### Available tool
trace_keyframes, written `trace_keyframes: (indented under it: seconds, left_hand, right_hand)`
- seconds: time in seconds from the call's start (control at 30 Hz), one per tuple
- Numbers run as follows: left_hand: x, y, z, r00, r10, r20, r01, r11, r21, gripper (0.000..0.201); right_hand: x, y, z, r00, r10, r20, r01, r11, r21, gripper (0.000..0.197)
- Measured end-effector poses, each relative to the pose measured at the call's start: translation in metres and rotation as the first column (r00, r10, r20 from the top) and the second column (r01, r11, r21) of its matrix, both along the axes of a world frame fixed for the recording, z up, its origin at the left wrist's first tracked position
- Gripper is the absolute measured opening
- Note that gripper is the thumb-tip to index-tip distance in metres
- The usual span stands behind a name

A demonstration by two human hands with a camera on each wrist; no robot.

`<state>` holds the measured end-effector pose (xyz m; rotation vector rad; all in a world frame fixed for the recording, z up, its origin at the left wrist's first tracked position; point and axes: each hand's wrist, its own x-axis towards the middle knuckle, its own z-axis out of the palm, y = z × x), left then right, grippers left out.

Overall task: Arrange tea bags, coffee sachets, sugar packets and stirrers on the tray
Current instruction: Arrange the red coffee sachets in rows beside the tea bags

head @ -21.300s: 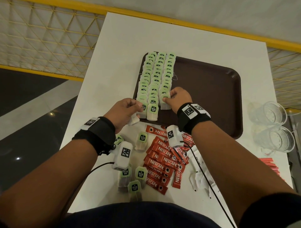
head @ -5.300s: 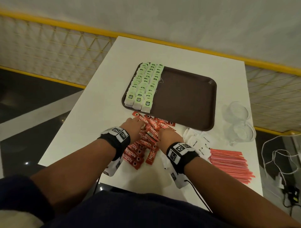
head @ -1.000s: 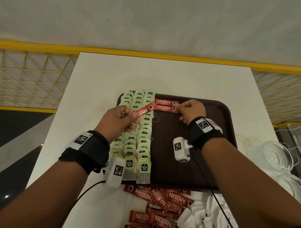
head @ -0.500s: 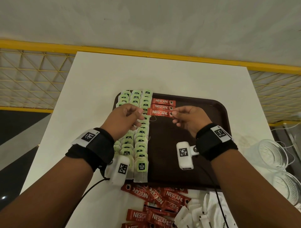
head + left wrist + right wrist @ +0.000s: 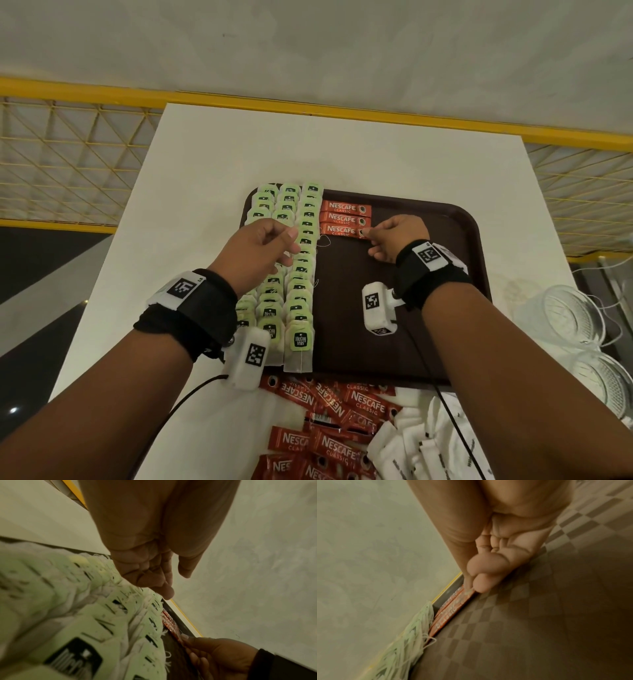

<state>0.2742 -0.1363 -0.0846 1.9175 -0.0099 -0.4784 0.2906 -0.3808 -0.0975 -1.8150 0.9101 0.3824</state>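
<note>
A dark brown tray [image 5: 428,308] carries three columns of green-tagged tea bags [image 5: 301,291] along its left side. Three red coffee sachets [image 5: 344,219] lie stacked in a row at the tray's far end, right beside the tea bags. My right hand [image 5: 368,236] pinches the right end of the nearest sachet [image 5: 339,230], which lies flat; the right wrist view shows thumb and fingertip [image 5: 481,586] on that sachet [image 5: 452,609]. My left hand [image 5: 287,240] hovers over the tea bags, fingers loosely curled, holding nothing [image 5: 168,585].
A pile of loose coffee sachets [image 5: 342,428] lies on the white table in front of the tray, with white sugar packets [image 5: 428,445] to its right. Two clear glass cups [image 5: 568,315] stand at the right edge. A yellow rail runs behind the table.
My left hand has let go of the third sachet's left end and drawn back over the tea bags. The sachet now lies flat below the other two, with my right hand still at its end.
</note>
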Motion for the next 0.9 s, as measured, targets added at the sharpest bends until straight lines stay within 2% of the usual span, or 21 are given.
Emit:
trace_keyframes:
  seconds: [0.17, 0.27, 0.37, 0.47, 0.6, 0.73, 0.83, 0.9]
  left_hand:
    - [-0.014, 0.005, 0.013, 1.000, 0.001, 0.024, -0.002, 1.000, 0.031, 0.022]
    - [-0.036, 0.006, 0.025, 0.999, -0.025, 0.037, 0.023, 0.998, 0.054, 0.020]
    - [-0.069, 0.005, 0.032, 0.992, -0.122, 0.039, 0.116, 0.986, 0.118, 0.016]
    - [-0.107, 0.002, 0.033, 0.971, -0.237, 0.040, 0.225, 0.955, 0.196, 0.014]
    - [-0.151, 0.002, 0.030, 0.930, -0.365, 0.039, 0.338, 0.893, 0.296, 0.011]
    - [-0.184, 0.010, 0.021, 0.902, -0.432, 0.019, 0.386, 0.825, 0.413, 0.008]
    - [-0.202, 0.012, 0.018, 0.873, -0.486, -0.037, 0.433, 0.738, 0.517, 0.005]
    - [-0.215, 0.011, 0.016, 0.844, -0.533, -0.058, 0.459, 0.661, 0.593, 0.011]
  right_hand:
    - [-0.022, -0.005, 0.011, 0.994, 0.077, 0.076, -0.068, 0.991, -0.112, 0.024]
    - [-0.053, -0.005, 0.029, 0.964, 0.233, 0.127, -0.209, 0.961, -0.181, 0.021]
    - [-0.095, 0.001, 0.048, 0.899, 0.426, 0.103, -0.402, 0.895, -0.193, 0.019]
    - [-0.145, 0.007, 0.056, 0.796, 0.603, 0.050, -0.584, 0.788, -0.195, 0.020]
    - [-0.201, 0.012, 0.048, 0.604, 0.792, -0.085, -0.764, 0.546, -0.343, 0.015]
    - [-0.239, 0.024, 0.036, 0.494, 0.858, -0.138, -0.824, 0.412, -0.390, 0.014]
    - [-0.257, 0.038, 0.029, 0.421, 0.895, -0.148, -0.845, 0.327, -0.423, 0.018]
    - [-0.266, 0.046, 0.025, 0.382, 0.909, -0.165, -0.847, 0.274, -0.455, 0.023]
